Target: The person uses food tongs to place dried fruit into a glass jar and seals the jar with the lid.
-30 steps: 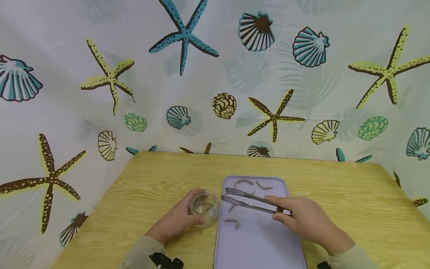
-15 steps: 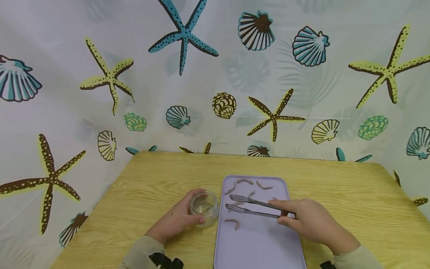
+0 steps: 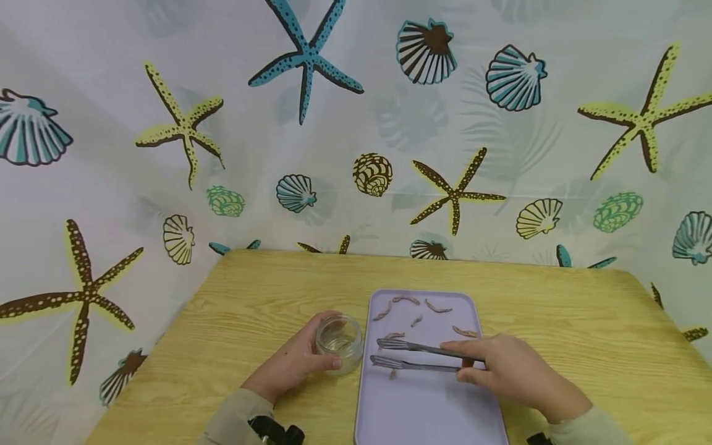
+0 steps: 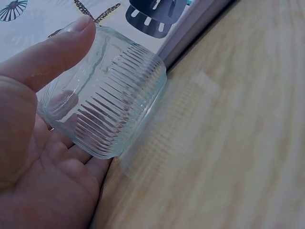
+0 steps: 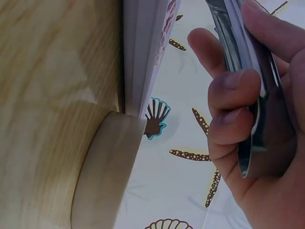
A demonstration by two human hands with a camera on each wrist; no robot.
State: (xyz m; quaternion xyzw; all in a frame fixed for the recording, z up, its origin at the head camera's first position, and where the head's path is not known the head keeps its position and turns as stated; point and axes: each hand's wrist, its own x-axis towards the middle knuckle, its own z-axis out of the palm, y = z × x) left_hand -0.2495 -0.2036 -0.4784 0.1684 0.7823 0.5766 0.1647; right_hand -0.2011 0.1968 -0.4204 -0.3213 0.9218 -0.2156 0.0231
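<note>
Our left hand (image 3: 289, 366) cupping glass jar (image 3: 338, 340) (fingers curled round), right hand (image 3: 508, 371) pinching tongs (image 3: 414, 356) over lilac tray (image 3: 431, 408), on desk (image 3: 261, 296).

Soft, even light fills the head view, bright without harsh glare; faint leaf-shaped shadows lie on the curtain (image 3: 500, 142). Straight lines bow towards the edges of this wide view. In the left wrist view the worktop (image 4: 238, 143) is smeared by motion blur, while the glass jar (image 4: 107, 112) stays fairly sharp. The right wrist view is soft at close range.
</note>
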